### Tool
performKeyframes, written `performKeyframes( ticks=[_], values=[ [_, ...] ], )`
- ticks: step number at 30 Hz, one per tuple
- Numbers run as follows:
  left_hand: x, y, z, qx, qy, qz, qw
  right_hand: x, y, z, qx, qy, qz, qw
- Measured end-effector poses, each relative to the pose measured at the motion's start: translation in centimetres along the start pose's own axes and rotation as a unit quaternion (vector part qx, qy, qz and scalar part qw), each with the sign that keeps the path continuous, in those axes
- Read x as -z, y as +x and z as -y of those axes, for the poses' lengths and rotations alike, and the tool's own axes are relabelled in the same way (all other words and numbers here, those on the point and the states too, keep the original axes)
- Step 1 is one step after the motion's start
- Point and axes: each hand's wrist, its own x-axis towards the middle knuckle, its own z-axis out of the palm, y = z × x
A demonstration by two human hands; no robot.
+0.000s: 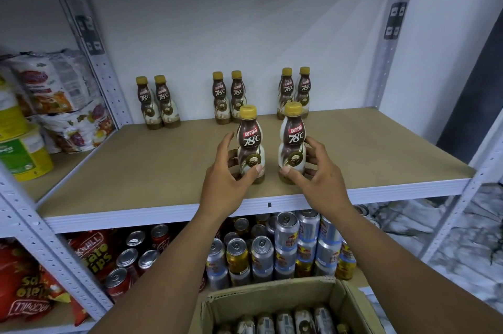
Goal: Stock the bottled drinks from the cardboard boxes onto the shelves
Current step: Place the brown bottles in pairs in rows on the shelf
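Shelf [136, 170]: tan board under our hands.
Left hand [226, 178]: we grip the left bottle [250, 143], upright.
Right hand [318, 173]: we grip the right bottle [292, 140].

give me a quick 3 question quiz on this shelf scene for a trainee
1. True or false: the left hand is empty.
2. How many bottles stand in the back row? A 4, B 6, C 8
3. Fill in: the drinks below the shelf come in ___.
Key: 1 false, it grips a bottle; 2 B; 3 cans.
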Motion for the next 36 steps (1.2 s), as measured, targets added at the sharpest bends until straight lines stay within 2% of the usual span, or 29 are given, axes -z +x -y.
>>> performKeyframes(
  ticks=[21, 28, 32, 36],
  values=[
    [-0.7, -0.3, -0.4, -0.015, 0.039, 0.018, 0.999, -0.5, -0.1, 0.3, 0.003, -0.059, 0.007, 0.998],
    [0.0, 0.2, -1.1, -0.003, -0.011, 0.036, 0.999, 0.5, 0.3, 1.3, -0.020, 0.023, 0.019, 0.999],
    [1.4, 1.9, -3.7, -0.037, -0.002, 0.032, 0.999, 1.9, 1.8, 3.6, 0.010, 0.024, 0.003, 1.000],
    [2.6, 3.4, -5.8, -0.078, 0.061, 0.060, 0.993, 2.7, 3.2, 6.1, 0.055, -0.032, 0.040, 0.997]
  ],
)
